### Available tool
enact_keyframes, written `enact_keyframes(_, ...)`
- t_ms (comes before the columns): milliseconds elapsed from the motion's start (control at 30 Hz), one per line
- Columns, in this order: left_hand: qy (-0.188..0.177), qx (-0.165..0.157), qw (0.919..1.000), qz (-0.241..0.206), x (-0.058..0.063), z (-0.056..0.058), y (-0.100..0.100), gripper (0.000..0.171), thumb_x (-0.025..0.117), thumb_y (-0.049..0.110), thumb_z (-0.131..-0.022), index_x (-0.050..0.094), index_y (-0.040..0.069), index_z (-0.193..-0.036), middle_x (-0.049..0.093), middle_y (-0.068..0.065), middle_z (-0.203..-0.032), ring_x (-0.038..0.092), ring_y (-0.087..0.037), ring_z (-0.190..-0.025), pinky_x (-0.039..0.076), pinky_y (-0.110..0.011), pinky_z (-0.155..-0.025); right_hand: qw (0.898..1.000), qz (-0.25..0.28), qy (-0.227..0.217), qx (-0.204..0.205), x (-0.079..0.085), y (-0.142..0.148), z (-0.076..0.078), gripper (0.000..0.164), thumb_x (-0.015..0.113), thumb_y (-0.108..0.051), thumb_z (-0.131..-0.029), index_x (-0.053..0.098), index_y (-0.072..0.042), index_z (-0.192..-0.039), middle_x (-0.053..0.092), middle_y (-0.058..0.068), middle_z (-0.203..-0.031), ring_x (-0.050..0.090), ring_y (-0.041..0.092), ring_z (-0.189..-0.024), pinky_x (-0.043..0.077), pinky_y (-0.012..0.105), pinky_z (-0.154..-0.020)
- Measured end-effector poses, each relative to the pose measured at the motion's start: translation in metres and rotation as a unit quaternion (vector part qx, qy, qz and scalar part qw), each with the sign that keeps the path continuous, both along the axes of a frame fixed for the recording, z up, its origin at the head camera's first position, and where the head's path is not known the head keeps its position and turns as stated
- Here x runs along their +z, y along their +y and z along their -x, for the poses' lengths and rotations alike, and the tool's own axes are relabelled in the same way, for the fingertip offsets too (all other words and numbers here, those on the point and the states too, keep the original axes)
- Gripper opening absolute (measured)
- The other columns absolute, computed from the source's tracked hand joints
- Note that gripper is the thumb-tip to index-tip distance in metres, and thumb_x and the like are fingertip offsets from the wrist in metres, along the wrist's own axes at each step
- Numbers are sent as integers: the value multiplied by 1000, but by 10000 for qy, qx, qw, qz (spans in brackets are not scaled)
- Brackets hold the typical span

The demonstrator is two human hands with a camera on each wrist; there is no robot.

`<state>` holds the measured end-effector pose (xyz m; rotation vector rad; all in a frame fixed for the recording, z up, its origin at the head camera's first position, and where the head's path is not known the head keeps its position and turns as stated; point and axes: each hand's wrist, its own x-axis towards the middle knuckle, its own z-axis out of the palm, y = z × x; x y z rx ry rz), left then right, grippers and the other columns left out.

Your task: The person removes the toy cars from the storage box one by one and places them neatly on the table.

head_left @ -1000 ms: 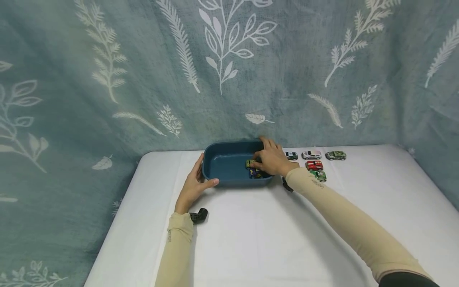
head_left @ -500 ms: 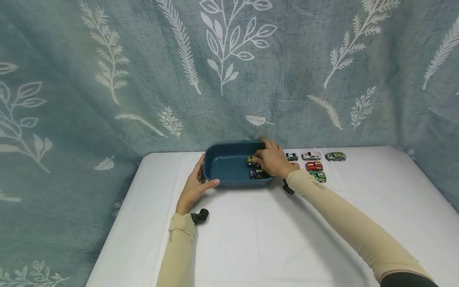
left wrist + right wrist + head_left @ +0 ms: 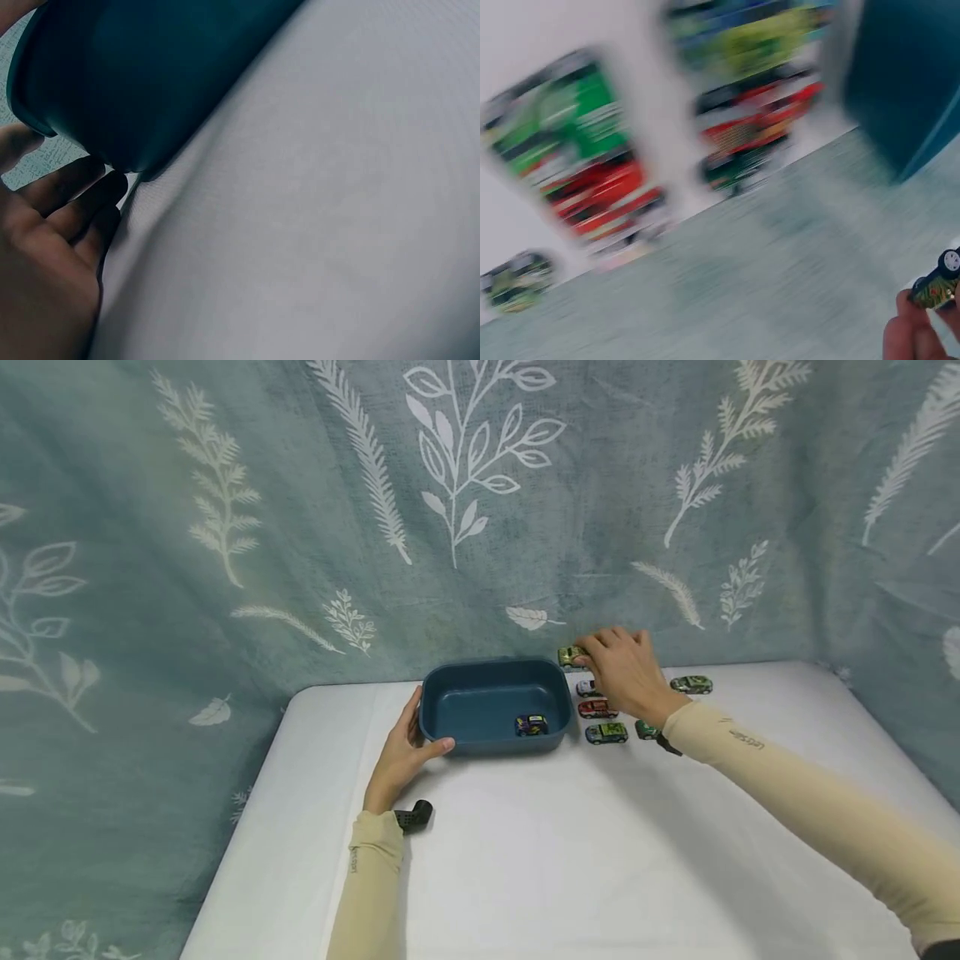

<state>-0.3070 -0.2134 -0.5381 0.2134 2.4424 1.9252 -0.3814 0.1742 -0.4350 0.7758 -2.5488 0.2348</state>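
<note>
A dark blue plastic tub (image 3: 495,747) stands near the far edge of the table. My left hand (image 3: 397,760) holds its left end, the thumb along the front rim and the fingers against the outer side, as the left wrist view (image 3: 60,217) also shows. Inside the tub, toward the right, lies a purple toy car (image 3: 531,725). My right hand (image 3: 628,672) pinches a yellow-green toy car (image 3: 570,656), raised beyond the tub's far right corner. In the right wrist view the wheels of this toy car (image 3: 937,289) show between the fingertips.
Right of the tub, toy cars stand in columns: a white one (image 3: 587,688), a red one (image 3: 597,709) and a blue-green one (image 3: 607,733). Farther right are a green car (image 3: 646,729), partly hidden, and a camouflage car (image 3: 692,684). A patterned curtain (image 3: 450,610) hangs behind the table.
My right hand has lifted the yellow-green toy car out of the tub and moved right with it. The purple car remains inside. My left hand keeps its place on the tub.
</note>
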Motion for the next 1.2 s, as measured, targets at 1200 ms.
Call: enact_keyframes(1200, 43, -38, 10000, 27, -2, 3, 0, 110, 87, 32, -90, 14, 34, -172, 22, -3, -177, 22, -28, -164, 20, -51, -135, 9927, -631, -833, -602, -51, 181, -24, 26, 73, -8, -99, 73, -1, -125, 70, 26, -105, 63, 45, -98, 53, 61, -83)
